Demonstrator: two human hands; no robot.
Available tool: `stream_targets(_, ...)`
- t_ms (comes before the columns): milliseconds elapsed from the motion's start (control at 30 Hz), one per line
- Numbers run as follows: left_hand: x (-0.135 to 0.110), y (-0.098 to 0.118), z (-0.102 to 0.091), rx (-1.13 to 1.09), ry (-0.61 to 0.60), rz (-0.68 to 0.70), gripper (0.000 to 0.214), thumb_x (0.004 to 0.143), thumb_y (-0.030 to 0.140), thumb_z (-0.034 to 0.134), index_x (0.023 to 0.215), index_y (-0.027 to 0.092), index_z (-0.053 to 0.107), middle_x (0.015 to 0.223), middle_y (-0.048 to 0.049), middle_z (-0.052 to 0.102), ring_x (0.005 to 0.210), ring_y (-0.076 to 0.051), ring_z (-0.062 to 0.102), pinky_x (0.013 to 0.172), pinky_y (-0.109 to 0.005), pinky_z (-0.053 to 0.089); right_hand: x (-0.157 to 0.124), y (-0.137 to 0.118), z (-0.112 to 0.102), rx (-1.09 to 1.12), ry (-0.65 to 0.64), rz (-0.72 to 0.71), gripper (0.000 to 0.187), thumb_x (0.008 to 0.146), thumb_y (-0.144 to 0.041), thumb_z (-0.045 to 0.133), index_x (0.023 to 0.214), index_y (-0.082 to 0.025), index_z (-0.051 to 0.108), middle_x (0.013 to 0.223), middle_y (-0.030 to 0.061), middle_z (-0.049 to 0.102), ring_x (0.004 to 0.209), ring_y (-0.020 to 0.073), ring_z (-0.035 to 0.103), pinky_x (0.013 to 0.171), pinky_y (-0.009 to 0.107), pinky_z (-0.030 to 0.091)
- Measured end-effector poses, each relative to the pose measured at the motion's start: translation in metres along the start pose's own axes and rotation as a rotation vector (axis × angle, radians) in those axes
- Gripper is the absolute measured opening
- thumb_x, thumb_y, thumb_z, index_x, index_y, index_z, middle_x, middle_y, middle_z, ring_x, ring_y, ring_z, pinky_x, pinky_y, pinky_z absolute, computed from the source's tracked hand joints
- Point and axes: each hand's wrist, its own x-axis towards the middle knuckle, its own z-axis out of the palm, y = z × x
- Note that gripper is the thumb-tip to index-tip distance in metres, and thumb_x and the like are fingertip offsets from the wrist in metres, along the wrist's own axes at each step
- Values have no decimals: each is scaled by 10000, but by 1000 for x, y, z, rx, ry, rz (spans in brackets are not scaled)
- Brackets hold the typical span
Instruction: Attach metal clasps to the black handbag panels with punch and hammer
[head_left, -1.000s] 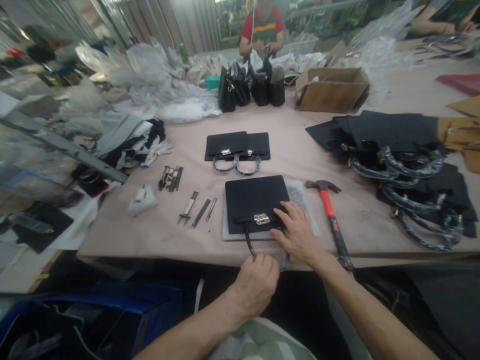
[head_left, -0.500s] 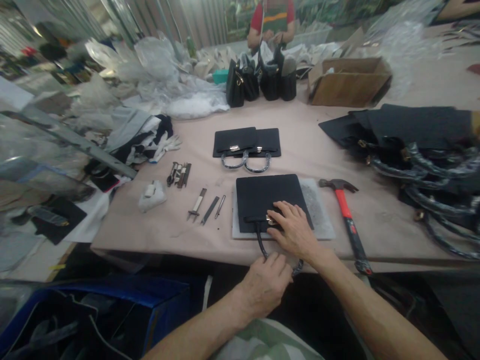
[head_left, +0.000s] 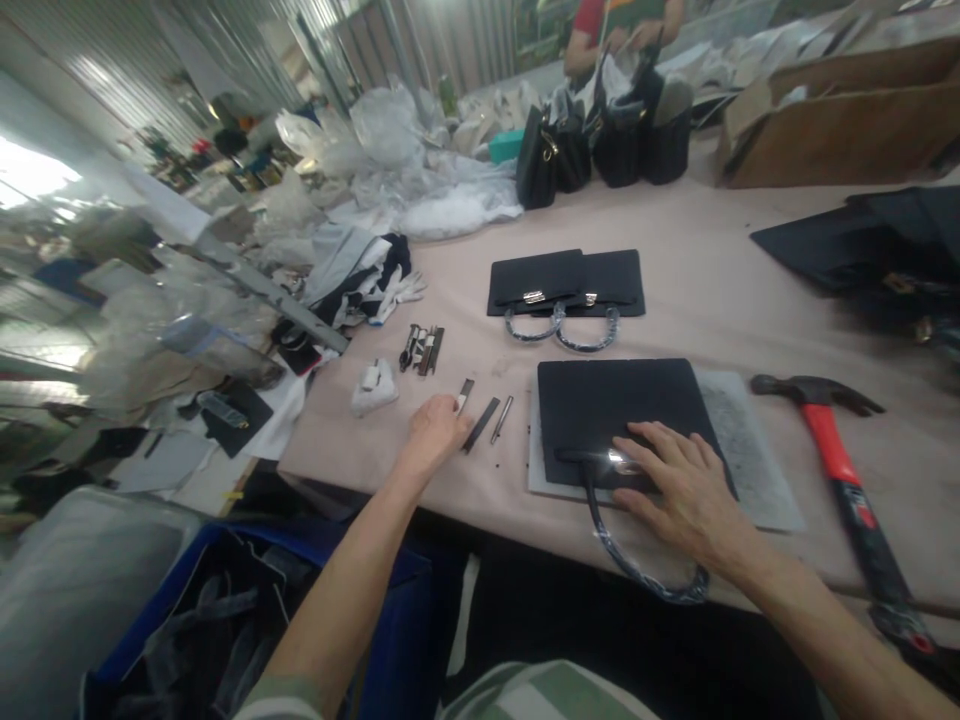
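My right hand (head_left: pixel 686 490) lies flat with fingers spread on a black bag panel (head_left: pixel 615 400), beside its metal clasp (head_left: pixel 619 460). The panel rests on a grey mat (head_left: pixel 750 450), and its wrapped handle loop (head_left: pixel 637 575) hangs over the table's front edge. To the left, my left hand (head_left: pixel 435 435) is curled around the lower end of a small white-handled tool (head_left: pixel 465 392) lying on the pink table (head_left: pixel 712 300). Two thin metal tools (head_left: pixel 491 420) lie just to the right of that hand.
A red-handled hammer (head_left: pixel 840 450) lies right of the mat. Two flat black panels (head_left: pixel 562 282) lie behind, with punches (head_left: pixel 421 348) and a white rag (head_left: pixel 373 385) to the left. Black handbags (head_left: pixel 600 145), a cardboard box (head_left: pixel 840 120) and another person (head_left: pixel 622 20) are at the back.
My left hand has let go of the handle loop and moved left to the white-handled tool. My right hand stays on the panel near the clasp. My view has swung left.
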Motion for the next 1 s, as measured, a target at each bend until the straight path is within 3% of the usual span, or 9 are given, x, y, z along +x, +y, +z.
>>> stream_targets(100,16,-11,-1,35,-86,-75,325,801,447,710,945,156,715,1049,-190,753,1028,-326,700,840,-371,507,0,2,1,3,-7,9,498,923,-467,541,1370,-253,594,1482,132,524,1377,385,451,1133,658,311)
stream_targets(200,33,-17,3,68,-205,-90,250,731,417,748,765,175,697,829,-144,760,852,-292,726,726,-337,505,0,2,-3,11,-43,14,518,919,-462,560,1391,-248,578,1493,132,510,1386,375,440,1146,650,298)
stream_targets(300,49,-21,8,83,-321,-133,223,682,340,771,597,182,640,525,-65,648,617,-237,680,620,-303,486,0,-1,-9,22,-89,25,533,915,-439,584,1409,-242,558,1513,131,488,1405,359,423,1162,637,282)
stream_targets(400,55,-24,7,-54,-354,-184,286,637,271,799,500,181,565,403,-16,527,482,-197,584,548,-298,465,0,-6,-13,32,-107,51,539,905,-416,603,1412,-240,555,1521,127,480,1417,349,411,1175,625,265)
stream_targets(533,38,-16,0,-833,-304,-151,288,610,270,825,578,160,562,555,-6,607,518,-141,572,543,-273,484,-1,-9,-12,48,-98,70,547,895,-404,616,1413,-238,554,1526,120,475,1424,343,400,1193,611,237)
stream_targets(600,22,-2,2,-1209,-265,-59,325,576,314,870,709,144,627,706,-28,687,626,-148,639,605,-276,528,-2,-9,-12,54,-91,69,555,894,-406,615,1418,-235,552,1527,120,473,1427,347,394,1197,612,225)
stream_targets(667,5,18,11,-1430,-211,27,424,563,351,901,855,141,676,819,-49,730,723,-162,682,673,-291,557,-2,-9,-12,54,-95,69,562,892,-400,612,1424,-232,548,1530,122,469,1430,353,388,1195,616,224)
stream_targets(833,-26,64,45,-1492,-108,192,345,674,356,864,911,140,736,860,-53,751,763,-161,703,764,-304,569,7,-13,-25,64,-147,59,547,884,-376,605,1404,-210,567,1497,146,489,1390,382,413,1162,662,240)
stream_targets(1000,-37,74,63,-1408,-108,299,301,745,354,824,958,156,747,962,-69,760,854,-193,729,834,-325,580,30,-29,-32,167,-100,26,399,909,-332,568,1273,-192,650,1409,144,563,1325,352,474,1158,626,252)
